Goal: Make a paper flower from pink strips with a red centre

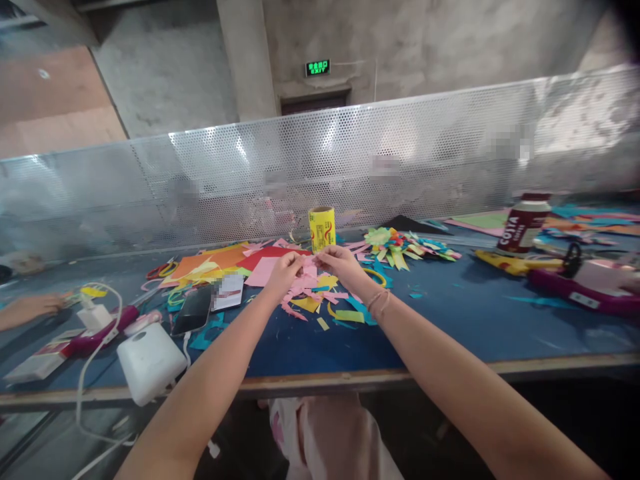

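Observation:
Between my two hands is a pale pink paper strip, its edge looking cut or ruffled. My left hand pinches it from the left side, and my right hand pinches it from the right. The fingertips nearly meet, so part of the strip is hidden. Below them on the blue table lie more pink paper strips and yellow scraps. A yellow tape roll stands upright just behind my hands. Flat pink paper and an orange sheet lie to the left.
A paper flower bundle lies right of my hands. Farther right stand a Costa bottle and a purple tool. Left are a phone, scissors, a white charger and another person's hand. A perforated metal screen closes the back.

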{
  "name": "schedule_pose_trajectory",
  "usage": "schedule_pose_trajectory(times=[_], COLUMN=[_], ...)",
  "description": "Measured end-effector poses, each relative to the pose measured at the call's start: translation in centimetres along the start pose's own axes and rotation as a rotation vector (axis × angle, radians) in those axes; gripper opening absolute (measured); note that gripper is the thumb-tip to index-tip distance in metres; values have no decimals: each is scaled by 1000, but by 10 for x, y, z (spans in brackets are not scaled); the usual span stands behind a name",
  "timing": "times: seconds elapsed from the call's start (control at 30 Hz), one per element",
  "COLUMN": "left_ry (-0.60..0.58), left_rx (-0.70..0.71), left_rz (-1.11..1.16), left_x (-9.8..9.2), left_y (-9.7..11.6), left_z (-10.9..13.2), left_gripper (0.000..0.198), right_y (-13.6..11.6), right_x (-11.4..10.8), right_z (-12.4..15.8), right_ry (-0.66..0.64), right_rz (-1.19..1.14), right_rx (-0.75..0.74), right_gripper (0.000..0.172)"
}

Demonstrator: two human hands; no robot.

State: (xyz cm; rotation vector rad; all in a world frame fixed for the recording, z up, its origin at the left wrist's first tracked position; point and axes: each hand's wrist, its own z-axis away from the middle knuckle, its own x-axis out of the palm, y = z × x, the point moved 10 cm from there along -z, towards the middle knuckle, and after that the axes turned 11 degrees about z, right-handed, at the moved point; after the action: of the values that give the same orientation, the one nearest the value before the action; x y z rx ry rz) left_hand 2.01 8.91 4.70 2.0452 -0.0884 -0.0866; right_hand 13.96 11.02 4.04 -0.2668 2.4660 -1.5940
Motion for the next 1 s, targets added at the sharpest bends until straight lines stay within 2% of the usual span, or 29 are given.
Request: schedule_pose_trajectory(times=[0.13,0.33,0.57,0.73,0.83,0.9,1.0], left_ry=[-1,-90,-122,-110,-122,-192,-408], left_rx=[-40,-121,-31,7,-41,-88,-177], left_rz=[-39,-120,-296,-402,-464,-493,-572], left_x=[-5,5,8,5,2,4,16], left_y=[-7,-19,-11,-11,-17,-22,-34], left_z=[-3,-2,-1,-3,-5,-3,7], left_gripper=[25,24,31,30,26,22,26], right_y=[0,1,-4,13,18,17,18], right_x=[-20,-24,-9,18,17,10,-1], right_z=[-4,-8,-2,1,0,-1,-2], right_ry=[99,94,23,-201,-204,-144,-62], right_rz=[41,179,510,462,458,509,625], right_rx=[-20,-27,-34,20,26,14,36], right_gripper=[31,28,19,11,7,7,7])
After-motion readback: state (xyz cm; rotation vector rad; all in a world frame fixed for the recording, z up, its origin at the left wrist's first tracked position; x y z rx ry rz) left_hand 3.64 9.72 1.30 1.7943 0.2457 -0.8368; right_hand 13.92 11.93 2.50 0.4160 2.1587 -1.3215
